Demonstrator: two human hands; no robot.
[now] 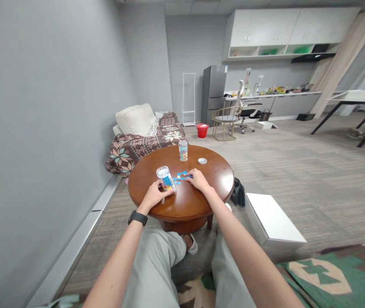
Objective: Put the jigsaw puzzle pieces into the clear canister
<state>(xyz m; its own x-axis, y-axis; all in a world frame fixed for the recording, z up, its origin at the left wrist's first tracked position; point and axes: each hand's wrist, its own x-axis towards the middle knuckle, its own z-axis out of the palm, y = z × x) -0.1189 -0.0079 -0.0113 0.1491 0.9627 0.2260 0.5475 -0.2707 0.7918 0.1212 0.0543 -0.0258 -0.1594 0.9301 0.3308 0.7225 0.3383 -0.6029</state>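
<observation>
My left hand (156,194) is wrapped round a clear jar (166,179) with a blue and yellow printed label, tilted slightly over the wooden table. Its top is uncovered. Just right of the jar lie several small flat blue pieces (179,176), perhaps puzzle pieces, loose on the tabletop. At their right edge my right hand (197,179) reaches down, its thumb and fingers drawn together among them; what they pinch is too small to make out. Behind the pieces stands a second printed canister (183,151) with a silver lid on. A loose round silver lid (202,161) lies to its right.
The round brown table (214,188) stands in front of my knees. Beyond it is a sofa (150,137) with a patterned cover. A white box (274,216) and a black bag (238,192) are on the floor to the right. A red bucket (202,131) stands farther back.
</observation>
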